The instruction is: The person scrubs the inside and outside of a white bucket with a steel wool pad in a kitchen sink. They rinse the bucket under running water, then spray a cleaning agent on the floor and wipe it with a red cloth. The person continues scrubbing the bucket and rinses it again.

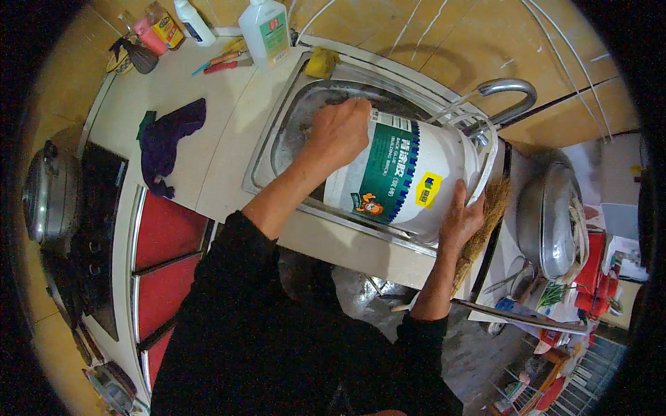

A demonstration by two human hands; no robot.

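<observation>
A white plastic bucket (pixel 416 171) with a green printed label lies tilted on its side over the stainless steel sink (pixel 291 130). Its ridged rim and white bail handle (pixel 489 166) face right, towards the chrome faucet (pixel 512 101). My left hand (pixel 341 130) is curled against the bucket's base end; its fingertips are hidden. At the rim end, my right hand (pixel 463 216) grips the bucket from the near side, thumb up along the wall. The inside of the bucket is out of sight.
A yellow sponge (pixel 321 63) sits on the sink's back corner. Left on the counter are a dark cloth (pixel 174 140), a large jug (pixel 265 34) and red-handled knife (pixel 226 66). A straw brush (pixel 486 229) is beside my right hand; a lidded metal pot (pixel 549 223) stands further right.
</observation>
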